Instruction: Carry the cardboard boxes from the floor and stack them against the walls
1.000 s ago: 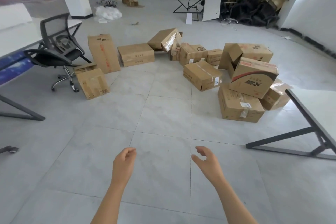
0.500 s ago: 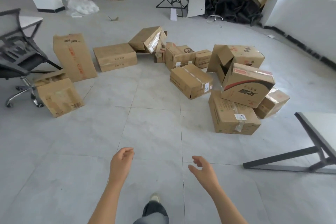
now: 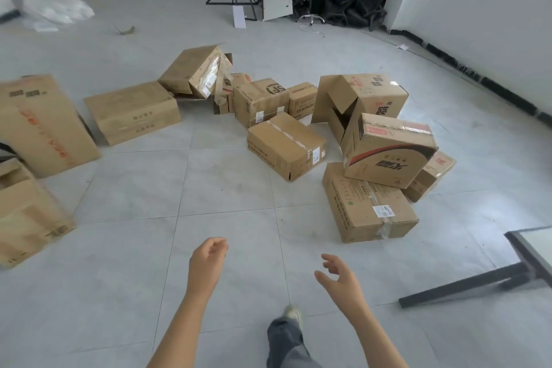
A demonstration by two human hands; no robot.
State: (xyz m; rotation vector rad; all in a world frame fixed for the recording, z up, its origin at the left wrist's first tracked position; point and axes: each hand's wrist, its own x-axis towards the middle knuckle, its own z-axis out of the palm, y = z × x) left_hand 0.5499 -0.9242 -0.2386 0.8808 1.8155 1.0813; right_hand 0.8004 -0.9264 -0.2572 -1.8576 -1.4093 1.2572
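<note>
Comparing with half a second earlier, the scattered brown cardboard boxes (image 3: 285, 145) are seen closer and lower in the view, the black office chair is no longer seen at the left edge, and a grey trouser leg with a pale shoe (image 3: 291, 312) is seen further right.

All the boxes are on the grey tiled floor (image 3: 227, 188), well apart from the white walls (image 3: 493, 27). The taped centre box is laid flat, its long axis running from far left to near right. A box printed in red and black (image 3: 388, 149) is rested tilted on a flat long box (image 3: 367, 206). Behind it an open-flapped box (image 3: 361, 98) is turned with its mouth toward the left; what is inside cannot be told. A tall box with red lettering (image 3: 44, 125) is stood at the left.

The left hand (image 3: 206, 263) and right hand (image 3: 340, 281) are held out over the floor, fingers loosely curled, nothing gripped. A grey-framed table (image 3: 534, 248) is seen at the right.
</note>
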